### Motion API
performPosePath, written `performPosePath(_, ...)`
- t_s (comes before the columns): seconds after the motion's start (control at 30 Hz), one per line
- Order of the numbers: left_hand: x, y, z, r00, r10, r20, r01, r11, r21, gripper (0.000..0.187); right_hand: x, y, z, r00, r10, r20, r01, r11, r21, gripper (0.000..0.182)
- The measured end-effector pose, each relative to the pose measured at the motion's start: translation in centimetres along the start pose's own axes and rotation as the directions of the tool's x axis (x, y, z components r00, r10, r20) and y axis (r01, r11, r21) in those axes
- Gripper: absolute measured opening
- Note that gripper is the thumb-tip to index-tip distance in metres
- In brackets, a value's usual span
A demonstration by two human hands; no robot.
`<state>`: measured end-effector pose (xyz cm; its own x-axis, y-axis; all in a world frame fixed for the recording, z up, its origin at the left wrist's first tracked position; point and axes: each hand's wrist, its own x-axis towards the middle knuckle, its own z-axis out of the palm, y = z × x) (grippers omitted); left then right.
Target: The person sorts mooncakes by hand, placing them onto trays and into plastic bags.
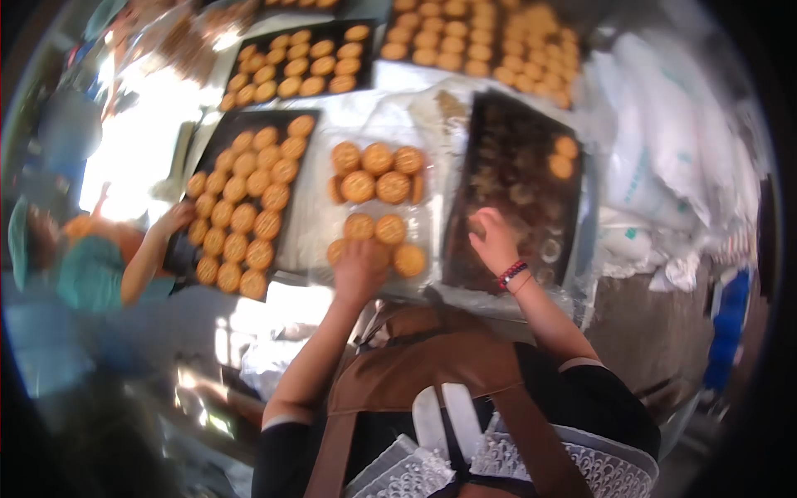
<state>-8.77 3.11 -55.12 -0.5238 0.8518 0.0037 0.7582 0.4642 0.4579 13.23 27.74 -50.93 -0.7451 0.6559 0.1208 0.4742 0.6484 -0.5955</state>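
Observation:
My left hand (360,272) reaches into the lower clear plastic tray (422,275), its fingers bent down over a mooncake (336,251) among several others. Part of what it grips is hidden under the fingers. In the plastic tray just beyond, golden round mooncakes (378,158) stand close together, some on edge at the sides. Over the dark baking tray (498,158) on the right hovers my right hand (495,239), thumb and fingers apart with nothing visible in them. A few mooncakes (563,158) lie near that tray's right edge.
A full baking tray of mooncakes (243,216) is on the left, with a co-worker's hand (177,217) at its edge. More loaded trays (299,62) stand at the back. White plastic sacks (656,158) are piled on the right.

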Motion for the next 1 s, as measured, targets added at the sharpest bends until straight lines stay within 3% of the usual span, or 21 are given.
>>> performPosePath(0.13,0.2,0.9,0.0,0.999,-0.031,0.016,0.029,0.995,0.091,0.067,0.2,11.2,-3.4,0.943,0.291,-0.164,-0.280,0.956,0.084,0.035)
performPosePath(0.3,-0.2,2.5,-1.8,0.999,-0.037,-0.016,0.038,0.996,0.085,0.063,3.8,23.0,-8.1,0.860,0.366,-0.357,-0.428,0.897,-0.112,0.056)
performPosePath(0.37,-0.9,2.4,-2.4,0.993,-0.054,-0.108,0.052,0.998,-0.019,0.057,6.4,26.4,-9.4,0.814,0.416,-0.405,-0.513,0.843,-0.163,0.058)
performPosePath(0.53,-5.3,0.7,-2.2,0.937,-0.260,-0.233,0.269,0.963,0.010,0.046,11.6,34.8,-8.3,0.825,0.429,-0.367,-0.518,0.834,-0.189,0.061)
performPosePath(0.6,-7.2,0.8,-2.5,0.863,-0.444,-0.243,0.442,0.895,-0.063,0.043,12.3,33.1,-7.8,0.802,0.454,-0.389,-0.562,0.793,-0.233,0.061)
performPosePath(0.67,-9.1,0.7,-2.5,0.814,-0.531,-0.235,0.527,0.845,-0.086,0.042,12.6,32.2,-7.8,0.763,0.465,-0.448,-0.618,0.729,-0.296,0.062)
performPosePath(0.7,-9.9,0.8,-2.5,0.759,-0.612,-0.223,0.603,0.789,-0.116,0.041,12.6,32.4,-8.0,0.767,0.467,-0.439,-0.614,0.732,-0.295,0.062)
performPosePath(0.77,-10.7,2.0,-2.7,0.755,-0.609,-0.243,0.608,0.789,-0.090,0.039,12.3,32.1,-9.1,0.888,0.261,-0.377,-0.377,0.885,-0.275,0.064)
performPosePath(0.83,-11.1,3.4,-2.9,0.698,-0.677,-0.233,0.667,0.733,-0.133,0.037,13.8,30.7,-11.4,0.896,0.047,-0.441,-0.246,0.880,-0.405,0.067)
performPosePath(0.87,-12.0,2.5,-2.2,0.706,-0.658,-0.262,0.653,0.748,-0.118,0.036,14.9,31.9,-12.1,0.875,0.037,-0.484,-0.244,0.894,-0.374,0.066)
performPosePath(0.93,-12.1,3.0,-2.6,0.764,-0.577,-0.289,0.600,0.800,-0.010,0.037,16.8,35.9,-12.6,0.899,0.109,-0.424,-0.268,0.902,-0.337,0.065)
performPosePath(1.0,-11.7,3.0,-3.0,0.756,-0.586,-0.292,0.611,0.792,-0.007,0.038,18.2,39.7,-11.7,0.947,0.149,-0.284,-0.284,0.804,-0.523,0.071)
